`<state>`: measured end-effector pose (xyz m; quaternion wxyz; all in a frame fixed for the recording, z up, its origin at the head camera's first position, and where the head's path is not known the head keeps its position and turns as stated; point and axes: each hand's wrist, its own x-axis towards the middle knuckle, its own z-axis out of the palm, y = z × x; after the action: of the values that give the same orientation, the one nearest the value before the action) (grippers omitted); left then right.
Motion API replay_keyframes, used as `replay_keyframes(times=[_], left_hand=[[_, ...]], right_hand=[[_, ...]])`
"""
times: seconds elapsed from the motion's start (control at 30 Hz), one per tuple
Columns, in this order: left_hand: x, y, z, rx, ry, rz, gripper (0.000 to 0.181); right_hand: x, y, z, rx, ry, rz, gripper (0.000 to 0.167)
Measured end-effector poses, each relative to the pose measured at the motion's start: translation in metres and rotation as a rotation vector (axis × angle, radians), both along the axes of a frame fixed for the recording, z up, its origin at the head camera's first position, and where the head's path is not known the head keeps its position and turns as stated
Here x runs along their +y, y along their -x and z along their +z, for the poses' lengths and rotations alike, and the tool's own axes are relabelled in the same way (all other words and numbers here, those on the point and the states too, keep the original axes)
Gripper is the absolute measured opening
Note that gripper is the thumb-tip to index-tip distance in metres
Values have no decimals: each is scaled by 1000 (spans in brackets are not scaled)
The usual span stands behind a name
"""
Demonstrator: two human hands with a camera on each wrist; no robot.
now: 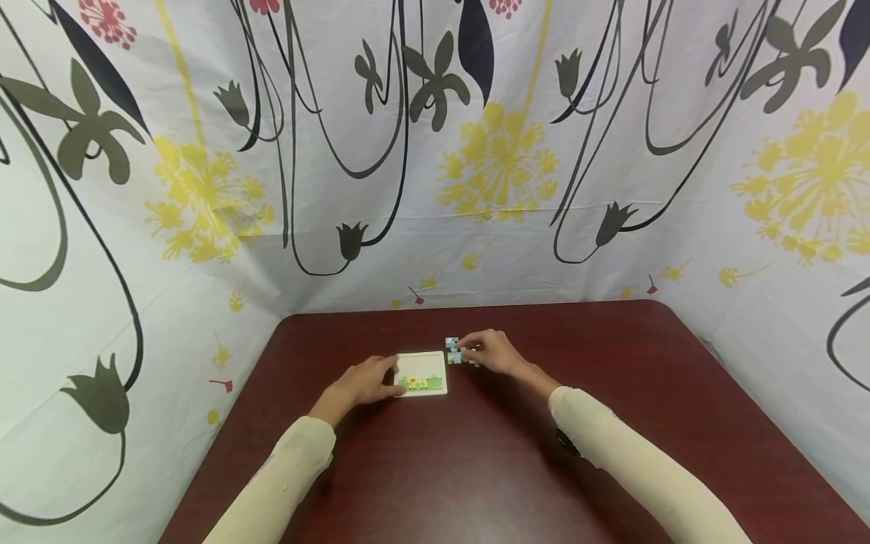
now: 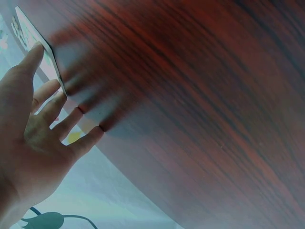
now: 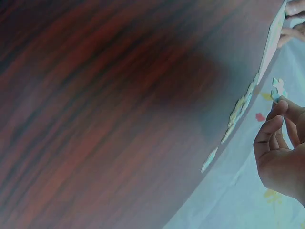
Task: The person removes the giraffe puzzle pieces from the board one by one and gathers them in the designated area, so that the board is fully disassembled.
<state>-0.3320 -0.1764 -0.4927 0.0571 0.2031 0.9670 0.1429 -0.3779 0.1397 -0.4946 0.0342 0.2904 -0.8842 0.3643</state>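
Observation:
A white-rimmed puzzle tray [image 1: 423, 363] lies on the table, with green and yellow pieces along its near side. My left hand [image 1: 367, 380] rests at the tray's left side, thumb on its near corner. In the left wrist view, the fingers of the left hand [image 2: 40, 129] are spread, with some tips on the table beside the edge. Just right of the tray, my right hand [image 1: 495, 352] is over loose puzzle pieces [image 1: 453, 357]. The right wrist view shows a small puzzle piece [image 3: 278, 88] pinched between thumb and fingertips, raised above the table.
The dark red wooden table [image 1: 435, 468] has rounded far corners. A white cloth [image 1: 435, 272] with a flower print hangs behind it and along both sides. One loose piece [image 3: 209, 160] lies apart from the others in the right wrist view.

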Motion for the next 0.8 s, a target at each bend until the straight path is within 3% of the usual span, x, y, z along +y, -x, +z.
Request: replay_keyframes(times=[0.4, 0.8], left_hand=[[0, 0, -1, -2, 1, 18, 64], [1, 0, -1, -7, 6, 21, 62]], right_hand=[[44, 1, 5, 10, -43, -94, 20], [66, 4, -2, -2, -89, -148, 18]])
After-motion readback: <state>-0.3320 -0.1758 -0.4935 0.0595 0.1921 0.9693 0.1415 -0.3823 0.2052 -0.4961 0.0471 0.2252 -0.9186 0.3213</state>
